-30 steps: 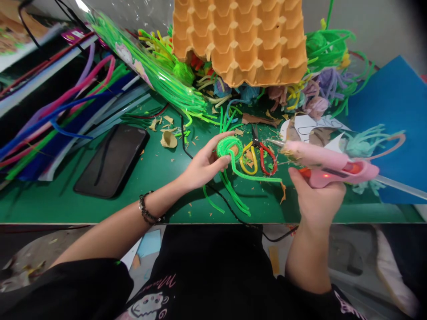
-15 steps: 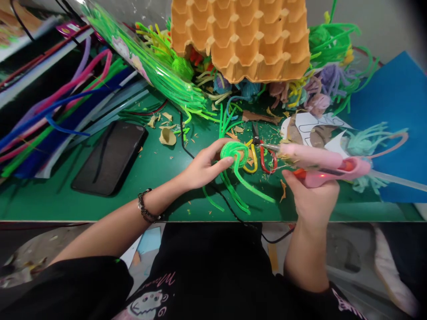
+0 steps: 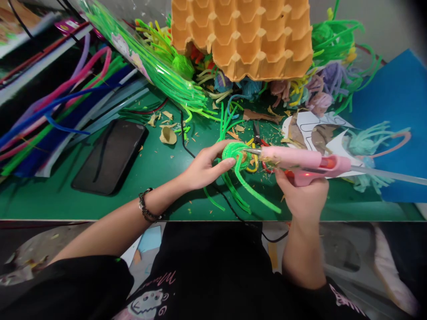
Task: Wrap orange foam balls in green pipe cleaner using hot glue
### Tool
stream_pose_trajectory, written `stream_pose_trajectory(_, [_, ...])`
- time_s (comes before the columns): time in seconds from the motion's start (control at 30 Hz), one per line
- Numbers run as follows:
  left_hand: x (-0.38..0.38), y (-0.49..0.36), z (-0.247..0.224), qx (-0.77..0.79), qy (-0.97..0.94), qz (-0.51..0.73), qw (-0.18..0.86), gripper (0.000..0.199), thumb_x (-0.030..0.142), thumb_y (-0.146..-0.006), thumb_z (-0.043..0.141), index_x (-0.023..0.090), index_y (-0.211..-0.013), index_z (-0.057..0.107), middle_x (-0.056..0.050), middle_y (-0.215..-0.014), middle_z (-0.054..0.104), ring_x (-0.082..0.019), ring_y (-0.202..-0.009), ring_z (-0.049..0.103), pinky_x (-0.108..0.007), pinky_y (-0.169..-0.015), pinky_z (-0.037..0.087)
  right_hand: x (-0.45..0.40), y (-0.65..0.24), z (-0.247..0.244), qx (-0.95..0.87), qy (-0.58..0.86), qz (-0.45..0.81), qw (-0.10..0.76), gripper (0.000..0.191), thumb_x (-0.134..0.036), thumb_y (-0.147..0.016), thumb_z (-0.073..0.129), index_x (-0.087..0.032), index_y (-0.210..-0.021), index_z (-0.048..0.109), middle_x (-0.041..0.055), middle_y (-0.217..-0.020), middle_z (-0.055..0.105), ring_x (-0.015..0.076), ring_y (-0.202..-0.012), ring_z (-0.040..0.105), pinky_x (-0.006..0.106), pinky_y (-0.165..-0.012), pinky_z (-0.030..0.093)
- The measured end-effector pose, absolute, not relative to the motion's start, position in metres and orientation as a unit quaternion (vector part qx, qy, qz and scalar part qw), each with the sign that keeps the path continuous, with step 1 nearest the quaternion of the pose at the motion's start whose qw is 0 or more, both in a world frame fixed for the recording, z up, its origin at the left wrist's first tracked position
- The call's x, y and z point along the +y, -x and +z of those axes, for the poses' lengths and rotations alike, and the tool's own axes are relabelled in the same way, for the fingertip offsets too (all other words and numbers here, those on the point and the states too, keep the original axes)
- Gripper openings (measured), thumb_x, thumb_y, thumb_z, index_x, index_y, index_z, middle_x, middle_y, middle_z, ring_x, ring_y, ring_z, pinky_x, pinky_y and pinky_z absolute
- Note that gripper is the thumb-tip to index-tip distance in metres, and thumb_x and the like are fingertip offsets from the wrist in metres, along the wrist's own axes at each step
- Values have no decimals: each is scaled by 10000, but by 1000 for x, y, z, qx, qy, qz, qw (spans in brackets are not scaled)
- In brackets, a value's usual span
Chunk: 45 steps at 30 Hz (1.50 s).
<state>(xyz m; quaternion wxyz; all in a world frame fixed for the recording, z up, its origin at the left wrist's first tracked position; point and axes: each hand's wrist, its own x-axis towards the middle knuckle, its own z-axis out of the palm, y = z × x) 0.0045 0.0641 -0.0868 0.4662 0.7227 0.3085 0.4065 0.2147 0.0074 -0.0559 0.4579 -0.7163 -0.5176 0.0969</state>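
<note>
Left hand (image 3: pixel 207 168): pinched green coil (image 3: pixel 230 151) inside table's (image 3: pixel 180 202) front edge.
Right hand (image 3: pixel 308 198): gripped glue gun (image 3: pixel 292 157), nozzle (image 3: pixel 255 151) at coil.
Burn risk: nozzle slip threatened left thumb (image 3: pixel 226 166).

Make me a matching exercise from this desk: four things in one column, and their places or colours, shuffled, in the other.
Things
1. glue gun
2. phone
3. egg tray
4. coil

Places or colours
A. tan, with rows of cups
B. in the left hand
C. black, lying flat on the table
D. in the right hand

Right pairs: 1-D, 2-C, 3-A, 4-B
</note>
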Motion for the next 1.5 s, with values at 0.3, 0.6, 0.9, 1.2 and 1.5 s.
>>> stream_pose_trajectory(0.3, [64, -4, -87, 301, -729, 423, 446, 517, 519, -881, 463, 105, -1180, 541, -123, -1132, 666, -189, -1019, 636, -289, -889, 520, 8, -213, -56, -517, 735, 90, 429, 290, -319, -555, 679, -236, -446, 423, -36, -407, 448, 120, -391, 427, 286, -380, 364])
stream_pose_trajectory(0.6, [65, -4, -87, 304, -730, 424, 441, 483, 495, -878, 479, 123, -1178, 544, -114, -1134, 661, -185, -1014, 634, -289, -870, 521, 7, -217, -55, -539, 733, 42, 414, 279, -311, -554, 603, -255, -435, 357, -36, -393, 415, 116, -381, 399, 297, -405, 359])
stream_pose_trajectory(0.9, [65, -4, -89, 309, -726, 420, 449, 511, 507, -867, 493, 121, -1198, 536, -112, -1132, 658, -188, -988, 630, -290, -840, 515, 7, -218, -53, -553, 739, 22, 384, 274, -314, -563, 559, -262, -439, 320, -37, -390, 383, 116, -384, 385, 293, -413, 354])
stream_pose_trajectory(1.2, [65, -4, -89, 308, -729, 423, 440, 476, 477, -874, 494, 127, -1194, 535, -120, -1179, 638, -200, -1035, 622, -311, -879, 515, 5, -223, -50, -554, 745, 17, 371, 244, -325, -565, 545, -256, -477, 327, -44, -401, 377, 117, -395, 390, 289, -428, 368])
stream_pose_trajectory(1.5, [65, -4, -89, 304, -719, 435, 449, 484, 482, -868, 504, 123, -1191, 533, -129, -1172, 640, -189, -1014, 627, -297, -858, 527, 6, -227, -53, -563, 733, 1, 383, 245, -311, -555, 536, -248, -457, 321, -52, -382, 371, 108, -376, 382, 275, -418, 340])
